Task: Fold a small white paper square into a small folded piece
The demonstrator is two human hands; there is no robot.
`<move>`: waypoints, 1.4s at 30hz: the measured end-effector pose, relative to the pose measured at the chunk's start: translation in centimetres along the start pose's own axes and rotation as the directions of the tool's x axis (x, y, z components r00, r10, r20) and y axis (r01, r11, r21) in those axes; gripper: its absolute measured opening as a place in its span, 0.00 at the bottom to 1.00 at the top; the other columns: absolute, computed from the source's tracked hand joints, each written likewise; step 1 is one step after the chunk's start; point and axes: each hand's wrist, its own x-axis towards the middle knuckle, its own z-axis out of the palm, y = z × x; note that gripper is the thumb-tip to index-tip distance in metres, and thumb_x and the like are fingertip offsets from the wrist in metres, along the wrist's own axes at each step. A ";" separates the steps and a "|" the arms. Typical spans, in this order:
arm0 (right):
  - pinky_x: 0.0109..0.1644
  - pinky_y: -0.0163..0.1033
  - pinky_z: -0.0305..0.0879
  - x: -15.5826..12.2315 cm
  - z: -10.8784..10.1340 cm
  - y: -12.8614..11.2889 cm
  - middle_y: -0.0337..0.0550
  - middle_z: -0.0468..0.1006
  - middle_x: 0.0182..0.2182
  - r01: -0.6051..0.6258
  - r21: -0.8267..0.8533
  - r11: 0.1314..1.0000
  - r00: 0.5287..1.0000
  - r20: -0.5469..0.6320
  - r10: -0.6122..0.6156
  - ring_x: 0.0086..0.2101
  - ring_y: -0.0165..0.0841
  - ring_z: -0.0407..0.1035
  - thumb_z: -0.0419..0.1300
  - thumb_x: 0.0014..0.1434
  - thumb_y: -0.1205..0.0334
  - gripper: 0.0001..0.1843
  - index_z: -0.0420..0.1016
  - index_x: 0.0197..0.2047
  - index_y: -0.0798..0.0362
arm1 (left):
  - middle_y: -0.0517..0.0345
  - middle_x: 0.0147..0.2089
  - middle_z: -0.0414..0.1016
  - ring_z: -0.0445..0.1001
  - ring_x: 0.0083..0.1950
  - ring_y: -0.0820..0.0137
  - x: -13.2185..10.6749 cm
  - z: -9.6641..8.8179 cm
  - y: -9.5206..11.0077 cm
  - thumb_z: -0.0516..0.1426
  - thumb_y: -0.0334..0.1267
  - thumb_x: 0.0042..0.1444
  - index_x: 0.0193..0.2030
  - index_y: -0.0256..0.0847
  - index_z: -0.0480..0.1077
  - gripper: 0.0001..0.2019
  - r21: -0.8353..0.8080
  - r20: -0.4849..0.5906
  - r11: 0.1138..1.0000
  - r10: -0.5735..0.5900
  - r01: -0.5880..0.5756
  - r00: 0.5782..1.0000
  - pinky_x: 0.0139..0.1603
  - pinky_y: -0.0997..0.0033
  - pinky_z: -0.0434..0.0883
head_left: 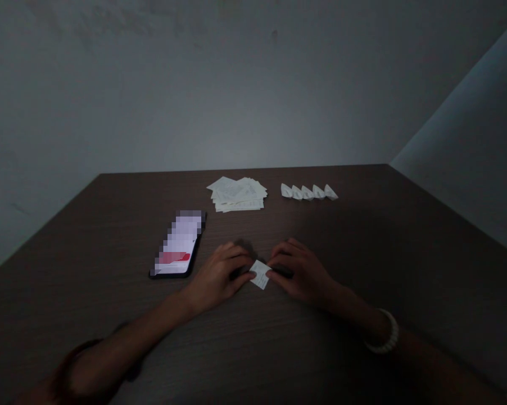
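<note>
A small folded piece of white paper (261, 274) lies on the dark wooden table (363, 270) between my two hands. My left hand (220, 275) pinches its left edge with curled fingers. My right hand (298, 270) pinches its right edge, fingers bent and pressed to the tabletop. A white beaded bracelet (384, 333) sits on my right wrist.
A stack of white paper sheets (238, 194) lies at the back centre. To its right stands a row of several small folded paper shapes (308, 192). A phone (178, 244) with a lit screen lies to the left of my hands. A grey wall rises behind the table.
</note>
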 end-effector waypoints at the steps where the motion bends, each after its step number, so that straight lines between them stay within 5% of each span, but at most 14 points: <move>1: 0.46 0.42 0.62 0.0 0.1 0.0 0.43 0.74 0.38 -0.014 0.016 1.000 1.000 -0.007 0.014 0.39 0.34 0.65 0.62 0.59 0.61 0.04 0.75 0.36 0.52 | 0.54 0.43 0.72 0.67 0.46 0.63 0.0 -0.1 0.1 0.59 0.38 0.58 0.42 0.39 0.73 0.07 -0.018 0.005 1.000 0.003 -0.003 1.000 0.48 0.59 0.66; 8: 0.45 0.41 0.62 -0.3 0.4 0.5 0.42 0.74 0.36 -0.057 0.039 0.998 0.998 -0.016 0.058 0.39 0.34 0.65 0.63 0.57 0.60 0.05 0.74 0.36 0.52 | 0.55 0.41 0.72 0.68 0.45 0.64 0.0 -0.5 0.3 0.59 0.35 0.57 0.40 0.40 0.73 0.05 -0.075 0.020 0.997 0.012 -0.011 1.000 0.47 0.60 0.66; 19: 0.47 0.41 0.61 -0.3 -1.1 1.1 0.43 0.75 0.37 0.075 0.112 0.991 0.989 0.117 -0.088 0.38 0.33 0.66 0.59 0.61 0.65 0.04 0.75 0.39 0.52 | 0.55 0.37 0.73 0.69 0.42 0.66 0.1 -0.7 0.2 0.58 0.34 0.60 0.37 0.40 0.76 0.05 -0.092 0.035 0.993 0.080 -0.077 0.996 0.44 0.64 0.67; 28: 0.44 0.40 0.64 -0.4 -1.6 1.0 0.43 0.76 0.40 0.294 -0.131 0.947 0.947 0.176 -0.270 0.40 0.34 0.65 0.56 0.61 0.69 0.08 0.75 0.41 0.51 | 0.52 0.47 0.76 0.69 0.49 0.64 -0.2 -1.2 0.1 0.52 0.26 0.62 0.47 0.39 0.73 0.12 -0.040 0.129 0.951 0.310 -0.308 0.942 0.49 0.62 0.70; 34: 0.44 0.42 0.64 -1.0 -1.8 1.6 0.41 0.76 0.47 0.429 -0.189 0.883 0.893 0.235 -0.383 0.42 0.36 0.64 0.56 0.59 0.72 0.17 0.72 0.50 0.49 | 0.53 0.51 0.76 0.71 0.51 0.61 -0.5 -1.2 -0.2 0.52 0.26 0.61 0.51 0.38 0.71 0.14 0.066 0.192 0.935 0.330 -0.347 0.924 0.52 0.55 0.68; 42: 0.44 0.40 0.65 -0.7 -1.6 0.7 0.41 0.77 0.41 0.246 0.004 0.969 0.960 0.137 -0.245 0.39 0.32 0.67 0.57 0.60 0.65 0.09 0.76 0.44 0.49 | 0.52 0.47 0.77 0.71 0.48 0.65 -0.5 -1.0 0.2 0.51 0.27 0.63 0.51 0.38 0.72 0.14 -0.098 0.126 0.968 0.242 -0.231 0.962 0.48 0.63 0.71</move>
